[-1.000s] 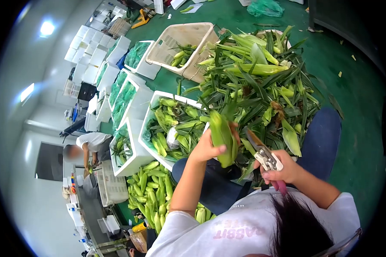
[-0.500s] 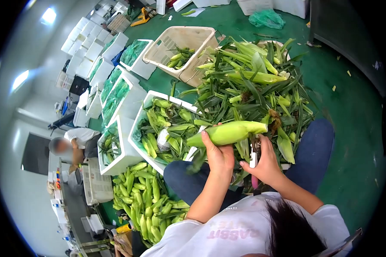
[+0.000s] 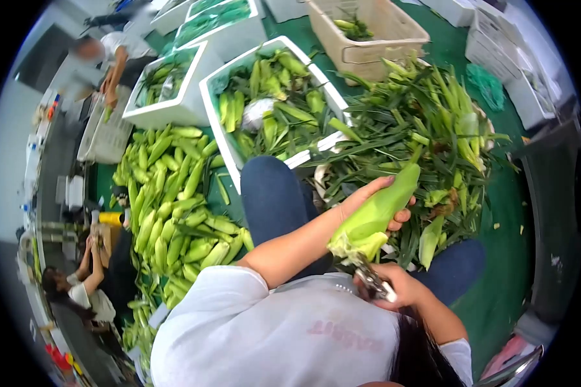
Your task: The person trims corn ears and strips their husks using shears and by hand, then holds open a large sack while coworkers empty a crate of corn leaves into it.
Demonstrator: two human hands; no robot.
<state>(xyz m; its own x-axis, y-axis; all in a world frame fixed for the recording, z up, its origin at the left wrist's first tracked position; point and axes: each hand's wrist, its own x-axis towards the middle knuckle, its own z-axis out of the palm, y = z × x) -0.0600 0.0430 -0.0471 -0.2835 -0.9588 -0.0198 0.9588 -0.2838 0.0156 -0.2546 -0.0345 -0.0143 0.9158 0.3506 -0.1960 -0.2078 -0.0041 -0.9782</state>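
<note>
Green floor, the broadest surface, extends beneath the containers and loose produce. A heap of long leaves and husks lies in front of the person, beyond the hands. A pile of green corn spreads on the floor at the person's left. Between these two masses, farther forward, stands a large white foam box holding leafy ears and a pale, shiny bundle. A beige crate, with a few green ears at its far end, stands behind the heap; a smaller foam box stands left of the large one. Two co-workers are visible at the left: one in a white top beside a pale crate, the other lower down, near a yellow object.

The held ear is above the near edge of the heap, tilted, its narrow tip away from the person and its ragged base towards the body. The left hand has its fingers wrapped around the husk. The right hand has its fingers closed on a cutter, partly blurred, its metal end at the ear's base; contact cannot be determined.
</note>
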